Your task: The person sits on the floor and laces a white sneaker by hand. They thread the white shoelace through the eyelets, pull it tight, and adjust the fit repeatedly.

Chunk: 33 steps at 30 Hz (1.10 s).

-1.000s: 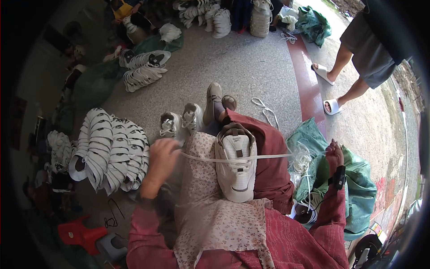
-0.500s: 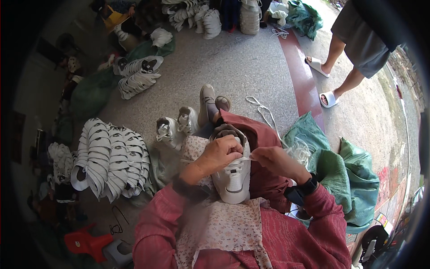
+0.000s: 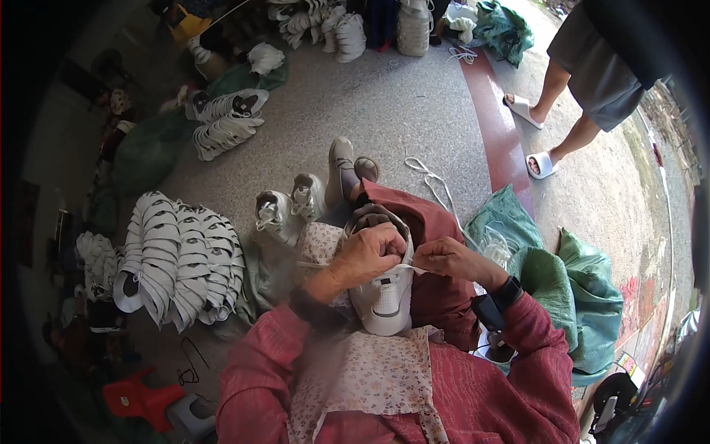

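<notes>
A white sneaker (image 3: 387,302) rests on my lap, its toe toward me and its opening away. My left hand (image 3: 372,254) lies over the upper lacing and tongue, fingers curled and pressed to the shoe; what they pinch is hidden. At the shoe's right edge my right hand (image 3: 452,260) pinches a white shoelace (image 3: 411,267) that runs across to the eyelets. Another lace end (image 3: 310,265) sticks out left of the shoe, beside my left wrist.
Two laced sneakers (image 3: 276,212) stand ahead on the left. Stacked white shoe uppers (image 3: 181,259) lie at left. Green sacks (image 3: 543,274) and loose laces (image 3: 494,244) are at right. A red stool (image 3: 140,403) is lower left. A person in white slides (image 3: 542,164) stands far right.
My right hand has turned and its fingers have come together on the lace near the eyelets. The left hand has shifted slightly to the right over the shoe.
</notes>
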Each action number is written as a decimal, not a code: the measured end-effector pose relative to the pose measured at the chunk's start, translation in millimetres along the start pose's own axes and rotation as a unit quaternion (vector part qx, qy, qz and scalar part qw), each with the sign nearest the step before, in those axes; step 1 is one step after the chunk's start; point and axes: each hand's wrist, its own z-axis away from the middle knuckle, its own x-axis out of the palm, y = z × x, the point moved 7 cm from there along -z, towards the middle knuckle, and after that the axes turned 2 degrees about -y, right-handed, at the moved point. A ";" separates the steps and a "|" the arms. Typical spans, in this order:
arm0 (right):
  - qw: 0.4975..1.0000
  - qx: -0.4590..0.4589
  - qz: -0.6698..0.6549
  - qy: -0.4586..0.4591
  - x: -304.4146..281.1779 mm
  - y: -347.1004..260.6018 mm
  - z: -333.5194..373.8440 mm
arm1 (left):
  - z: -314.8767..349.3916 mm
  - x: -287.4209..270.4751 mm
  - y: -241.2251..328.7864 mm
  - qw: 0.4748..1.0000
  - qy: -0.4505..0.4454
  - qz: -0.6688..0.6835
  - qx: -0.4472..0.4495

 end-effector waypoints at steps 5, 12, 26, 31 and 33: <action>0.995 0.084 -0.059 -0.014 0.4 6.7 -4.8 | -3.1 0.7 -0.3 0.998 -0.005 -0.064 0.012; 0.956 -0.100 0.241 0.137 -25.2 -45.6 -0.2 | 1.6 -2.0 8.8 0.995 0.015 -0.102 0.010; 0.966 -0.230 0.115 0.040 -29.9 -25.9 -38.2 | 13.6 -13.8 16.8 0.960 0.109 -0.196 0.168; 0.976 -0.188 0.094 0.054 -31.3 -21.8 -33.2 | 53.2 -174.7 21.7 0.805 0.340 -0.470 0.128; 0.973 -0.199 0.106 0.050 -24.7 -28.3 -36.6 | 125.5 -295.7 5.5 0.680 0.520 -0.517 0.006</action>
